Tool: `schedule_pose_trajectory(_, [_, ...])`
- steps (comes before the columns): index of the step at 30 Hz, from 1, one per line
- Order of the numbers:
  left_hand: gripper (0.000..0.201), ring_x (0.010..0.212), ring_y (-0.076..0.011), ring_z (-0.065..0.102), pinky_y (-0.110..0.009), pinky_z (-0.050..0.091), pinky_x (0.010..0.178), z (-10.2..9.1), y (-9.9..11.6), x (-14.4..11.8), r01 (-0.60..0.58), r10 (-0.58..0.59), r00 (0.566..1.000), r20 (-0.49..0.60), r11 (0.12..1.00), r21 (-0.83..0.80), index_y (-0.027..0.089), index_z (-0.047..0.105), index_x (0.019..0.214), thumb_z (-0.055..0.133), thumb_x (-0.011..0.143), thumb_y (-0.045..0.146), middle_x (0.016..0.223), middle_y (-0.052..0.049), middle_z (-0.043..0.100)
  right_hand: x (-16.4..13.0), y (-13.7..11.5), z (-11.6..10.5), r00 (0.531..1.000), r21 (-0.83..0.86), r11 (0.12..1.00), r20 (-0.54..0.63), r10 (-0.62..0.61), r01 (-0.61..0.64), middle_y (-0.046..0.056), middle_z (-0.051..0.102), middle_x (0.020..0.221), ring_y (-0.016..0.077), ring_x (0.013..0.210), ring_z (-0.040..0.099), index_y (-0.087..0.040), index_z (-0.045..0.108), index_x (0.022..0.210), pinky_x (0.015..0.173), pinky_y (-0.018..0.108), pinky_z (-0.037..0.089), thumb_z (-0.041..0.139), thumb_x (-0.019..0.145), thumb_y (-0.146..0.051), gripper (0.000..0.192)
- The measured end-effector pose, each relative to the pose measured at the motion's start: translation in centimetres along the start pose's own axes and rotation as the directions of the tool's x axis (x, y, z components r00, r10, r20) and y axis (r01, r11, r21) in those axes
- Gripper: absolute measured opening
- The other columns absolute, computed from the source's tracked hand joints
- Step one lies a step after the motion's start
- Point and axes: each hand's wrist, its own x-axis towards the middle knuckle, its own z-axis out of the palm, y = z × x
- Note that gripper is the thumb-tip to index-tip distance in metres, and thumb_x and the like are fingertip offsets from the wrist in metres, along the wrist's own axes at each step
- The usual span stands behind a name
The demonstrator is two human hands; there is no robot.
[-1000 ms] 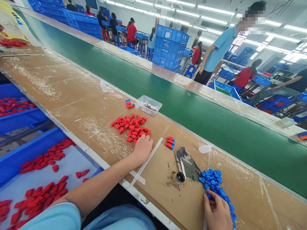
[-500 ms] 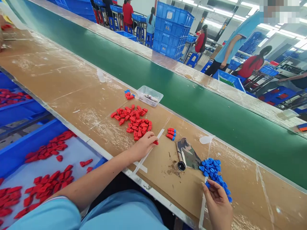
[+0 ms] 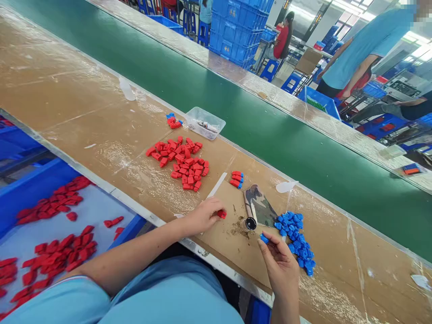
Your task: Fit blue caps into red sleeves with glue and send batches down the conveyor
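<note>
My left hand [image 3: 206, 218] pinches a small red plastic piece [image 3: 222, 213] above the cardboard-covered bench. Between thumb and fingers of my right hand [image 3: 281, 263] is a small blue plastic piece [image 3: 264, 238]. A gap separates the two pieces. Just beyond my right hand lies a heap of blue pieces [image 3: 297, 238]; a pile of red pieces [image 3: 185, 162] spreads past my left hand. Several joined red-and-blue pieces [image 3: 236, 179] sit in a short row. Between the hands are a small jar with a dark round opening [image 3: 250, 223] and a camouflage-patterned cloth [image 3: 261, 202].
A green conveyor belt [image 3: 270, 146] runs along the bench's far side. A clear plastic tray [image 3: 205, 123] with small items stands near it. At lower left is a blue bin [image 3: 123, 236] of red pieces. Beyond the belt, a person in blue [image 3: 367, 49] leans by stacked crates [image 3: 238, 31].
My left hand has carried its red piece away from the red pile, toward me. My right hand has drawn left from the blue heap with a blue piece. The camera view has shifted.
</note>
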Motion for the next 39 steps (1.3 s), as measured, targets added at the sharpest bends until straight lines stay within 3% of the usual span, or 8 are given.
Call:
schedule_pose_trajectory(6, [0.015,0.083,-0.0164,0.057,-0.028,0.046,0.078,0.6,0.5,-0.9,-0.003,0.002,1.0,-0.007,0.987,-0.16,0.017,0.059,0.088,0.057,0.08,0.005,0.087,-0.002,0.063,0.3,-0.8,0.3,0.998,0.004,0.999,0.043,-0.038,0.037,0.007,0.073,0.083,0.0193,0.073,0.069,-0.02,0.071,0.092,0.068,0.033,0.059,0.075,0.074,-0.036,0.024])
schedule_pose_trajectory(12, [0.031,0.091,-0.0174,0.06,-0.029,0.049,0.081,2.7,1.0,-1.7,-0.004,0.006,1.0,0.007,0.965,-0.262,0.018,0.055,0.115,0.043,0.088,0.01,0.101,-0.007,0.065,1.0,-1.6,0.2,0.966,-0.295,0.922,0.148,-0.214,0.25,0.01,0.071,0.101,0.0218,0.095,0.067,-0.023,0.071,0.104,0.081,0.037,0.056,0.058,0.088,-0.033,0.023])
schedule_pose_trajectory(17, [0.032,0.089,-0.017,0.061,-0.027,0.05,0.079,4.0,1.6,-1.7,0.029,-0.032,0.999,-0.004,0.936,-0.352,0.016,0.057,0.115,0.044,0.086,0.009,0.099,-0.007,0.066,1.5,-2.0,0.6,0.956,-0.404,0.868,0.167,-0.241,0.289,0.008,0.072,0.095,0.0182,0.08,0.069,-0.02,0.067,0.107,0.072,0.032,0.057,0.056,0.09,-0.033,0.024])
schedule_pose_trajectory(23, [0.021,0.091,-0.0178,0.06,-0.029,0.048,0.083,4.4,1.6,-1.3,-0.033,0.012,0.998,-0.064,0.94,-0.34,0.017,0.064,0.1,0.05,0.085,0.011,0.097,-0.007,0.067,2.3,-2.5,0.8,0.855,-0.535,0.667,0.308,-0.418,0.518,0.006,0.072,0.097,0.0189,0.09,0.066,-0.023,0.068,0.105,0.077,0.032,0.054,0.05,0.094,-0.026,0.022])
schedule_pose_trajectory(26, [0.021,0.09,-0.0176,0.06,-0.029,0.048,0.083,4.5,1.5,-1.4,-0.025,0.005,0.998,-0.058,0.935,-0.354,0.018,0.064,0.1,0.051,0.085,0.012,0.095,-0.006,0.067,2.5,-2.4,0.9,0.825,-0.557,0.61,0.336,-0.455,0.564,0.006,0.071,0.096,0.0184,0.086,0.065,-0.023,0.068,0.108,0.074,0.032,0.053,0.049,0.095,-0.025,0.023])
schedule_pose_trajectory(33, [0.024,0.087,-0.016,0.062,-0.028,0.053,0.081,5.5,1.1,-1.7,0.078,-0.119,0.992,-0.045,0.847,-0.525,0.017,0.059,0.105,0.053,0.081,0.013,0.097,-0.005,0.064,2.5,-2.4,0.9,0.834,-0.545,0.632,0.333,-0.439,0.551,0.005,0.072,0.097,0.0185,0.088,0.065,-0.024,0.068,0.107,0.076,0.032,0.052,0.05,0.094,-0.026,0.022])
schedule_pose_trajectory(39, [0.014,0.08,-0.0142,0.06,-0.027,0.053,0.078,5.5,1.2,-1.6,0.065,-0.112,0.993,-0.049,0.824,-0.563,0.016,0.06,0.092,0.053,0.08,0.013,0.087,-0.003,0.062,2.5,-2.5,0.7,0.858,-0.53,0.674,0.305,-0.414,0.514,0.004,0.073,0.094,0.0184,0.088,0.066,-0.023,0.069,0.103,0.076,0.031,0.052,0.053,0.093,-0.031,0.02])
